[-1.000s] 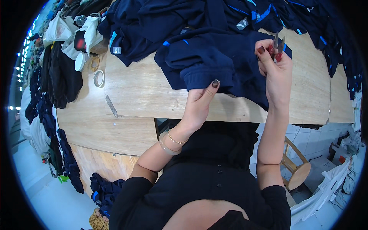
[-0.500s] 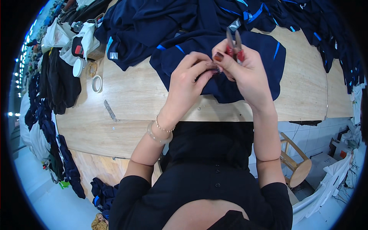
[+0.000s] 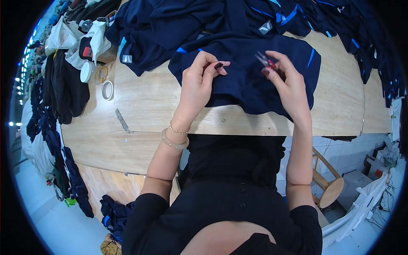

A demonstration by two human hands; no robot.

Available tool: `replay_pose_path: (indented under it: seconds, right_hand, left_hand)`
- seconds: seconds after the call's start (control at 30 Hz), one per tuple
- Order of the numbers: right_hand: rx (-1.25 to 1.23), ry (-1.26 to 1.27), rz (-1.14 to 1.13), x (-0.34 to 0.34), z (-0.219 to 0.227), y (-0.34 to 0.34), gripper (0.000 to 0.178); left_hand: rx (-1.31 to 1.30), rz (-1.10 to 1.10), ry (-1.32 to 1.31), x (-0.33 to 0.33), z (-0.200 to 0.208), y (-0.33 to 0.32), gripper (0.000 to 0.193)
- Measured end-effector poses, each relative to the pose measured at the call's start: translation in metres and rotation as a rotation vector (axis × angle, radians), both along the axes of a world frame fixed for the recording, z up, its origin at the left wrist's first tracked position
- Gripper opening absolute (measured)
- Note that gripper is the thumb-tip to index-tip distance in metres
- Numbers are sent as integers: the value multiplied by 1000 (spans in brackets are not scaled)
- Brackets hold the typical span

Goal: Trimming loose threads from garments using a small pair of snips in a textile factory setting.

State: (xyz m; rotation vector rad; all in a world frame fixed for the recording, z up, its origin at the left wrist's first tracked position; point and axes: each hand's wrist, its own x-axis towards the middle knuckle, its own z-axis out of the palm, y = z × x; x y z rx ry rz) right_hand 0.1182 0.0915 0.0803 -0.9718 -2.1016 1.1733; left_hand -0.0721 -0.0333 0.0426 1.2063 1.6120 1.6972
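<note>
My right hand [image 3: 293,87] is closed around a pair of red-handled thread snips [image 3: 271,64], whose metal blades point up and to the left. They hang over a dark navy garment [image 3: 250,85] with bright blue trim, spread at the table's near edge. To the left, my left hand [image 3: 197,80] has its thumb and fingertips pinched together above the same cloth. Whatever lies in that pinch, if anything, is too small to make out. Both hands are apart from each other.
More navy garments [image 3: 178,25] are heaped across the back of the wooden table [image 3: 148,110]. A tape roll [image 3: 107,90], a white round-lidded jar [image 3: 87,72] and a grey scrap [image 3: 122,120] lie at the left. A wooden stool [image 3: 331,192] stands below, at the right.
My hands have drawn apart from where they met over the cloth. The left moved a little left; the right moved right, with the snips lowered and tilted.
</note>
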Motion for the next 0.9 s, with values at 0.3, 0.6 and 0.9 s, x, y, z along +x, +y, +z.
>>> replay_pose_path:
  seconds: [0.3,0.6,0.9]
  right_hand:
    - [217,-45,164,-7,3,-23,16]
    - [223,-73,160,-14,3,-18,17]
    - [209,-80,165,-15,1,-16,17]
  left_hand:
    - [-48,38,13,5,7,5,11]
    - [-34,26,-23,6,12,8,11]
    - [-40,43,-19,8,12,8,10]
